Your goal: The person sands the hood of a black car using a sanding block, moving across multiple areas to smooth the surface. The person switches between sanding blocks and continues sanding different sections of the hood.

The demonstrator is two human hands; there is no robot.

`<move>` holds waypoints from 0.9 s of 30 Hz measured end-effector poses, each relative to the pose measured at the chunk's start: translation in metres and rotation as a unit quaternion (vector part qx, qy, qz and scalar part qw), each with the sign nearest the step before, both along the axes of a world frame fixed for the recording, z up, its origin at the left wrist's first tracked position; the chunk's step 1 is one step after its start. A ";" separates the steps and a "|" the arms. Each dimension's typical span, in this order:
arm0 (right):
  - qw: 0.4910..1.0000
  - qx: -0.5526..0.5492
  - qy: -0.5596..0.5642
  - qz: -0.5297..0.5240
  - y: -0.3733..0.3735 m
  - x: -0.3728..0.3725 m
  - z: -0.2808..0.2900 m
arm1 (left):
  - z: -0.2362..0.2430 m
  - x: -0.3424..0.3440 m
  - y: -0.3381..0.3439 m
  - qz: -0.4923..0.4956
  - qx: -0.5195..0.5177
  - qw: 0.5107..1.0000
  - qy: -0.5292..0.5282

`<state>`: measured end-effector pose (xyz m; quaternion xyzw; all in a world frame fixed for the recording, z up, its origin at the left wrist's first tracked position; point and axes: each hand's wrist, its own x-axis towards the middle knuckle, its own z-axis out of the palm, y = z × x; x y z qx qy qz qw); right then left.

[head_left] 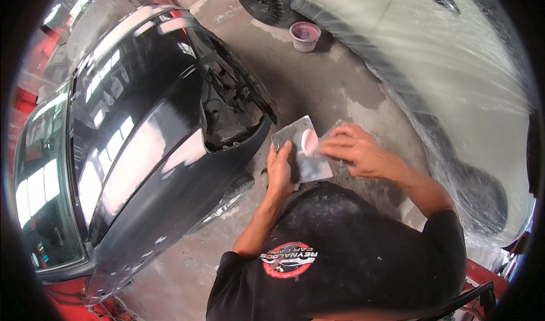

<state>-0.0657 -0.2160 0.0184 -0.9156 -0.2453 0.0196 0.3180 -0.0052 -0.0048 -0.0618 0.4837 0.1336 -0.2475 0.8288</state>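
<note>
Just right of the black car [190, 199], your left hand [279, 168] grasps a grey board [315, 170] bearing pink paste [310, 141]; your right hand [366, 153] pinches what looks like a thin spreader [336, 128], blurred. Holding the board level and pressing the paste in thin folds should blend it evenly. Your black shirt [363, 247] carries a lettered oval logo [289, 259], red and white.
</note>
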 end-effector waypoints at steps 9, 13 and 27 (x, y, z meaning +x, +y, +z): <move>0.979 -0.018 -0.184 -0.091 0.010 -0.046 -0.047 | 0.023 0.019 -0.026 -0.051 -0.102 0.989 0.095; 0.977 -0.183 -0.041 -0.106 -0.034 -0.066 -0.075 | 0.044 0.019 -0.027 -0.105 -0.097 0.989 0.045; 0.768 0.522 0.059 -0.367 -0.059 -0.069 -0.032 | 0.004 0.075 -0.068 -0.134 0.017 0.990 0.043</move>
